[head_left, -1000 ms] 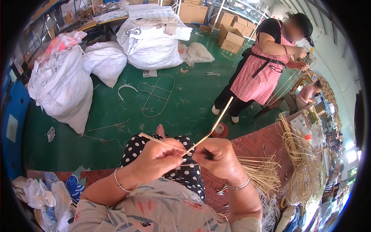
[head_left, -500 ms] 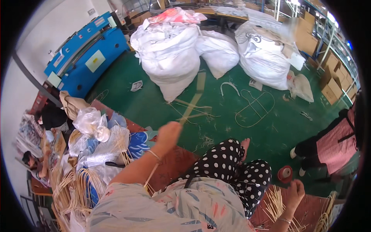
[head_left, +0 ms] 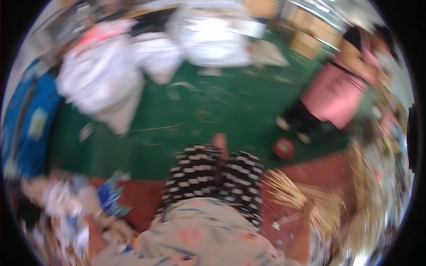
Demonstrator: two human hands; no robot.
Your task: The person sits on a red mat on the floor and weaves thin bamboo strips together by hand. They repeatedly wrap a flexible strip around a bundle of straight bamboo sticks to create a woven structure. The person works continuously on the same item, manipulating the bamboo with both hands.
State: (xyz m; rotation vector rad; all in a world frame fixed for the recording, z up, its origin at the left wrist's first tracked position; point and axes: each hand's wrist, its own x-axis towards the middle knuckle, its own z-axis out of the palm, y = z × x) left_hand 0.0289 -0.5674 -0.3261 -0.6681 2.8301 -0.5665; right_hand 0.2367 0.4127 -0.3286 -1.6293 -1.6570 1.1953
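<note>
The whole picture is smeared by motion. At the lower right, my right hand (head_left: 307,206) is over a fanned bundle of thin pale sticks (head_left: 326,217) lying on a reddish-brown board (head_left: 326,170). Whether its fingers grip any sticks is too blurred to tell. My left hand (head_left: 92,221) is low on the left, beside a heap of clear and white plastic bags (head_left: 66,201). Its fingers cannot be made out. A blue-and-white patterned piece (head_left: 108,197) lies close to that heap. My legs, in spotted trousers (head_left: 213,175), are between the two hands.
Large white sacks (head_left: 102,73) stand on the green floor (head_left: 213,104) ahead, with a blue machine (head_left: 35,119) at the left. A person in a pink apron (head_left: 335,95) stands at the right, near a red round object (head_left: 284,148). Bundled strands (head_left: 361,195) pile up far right.
My view has swung right. My left hand, earlier raised ahead with a blurred tan strip, is now down by the plastic bags. My right hand has moved onto the sticks.
</note>
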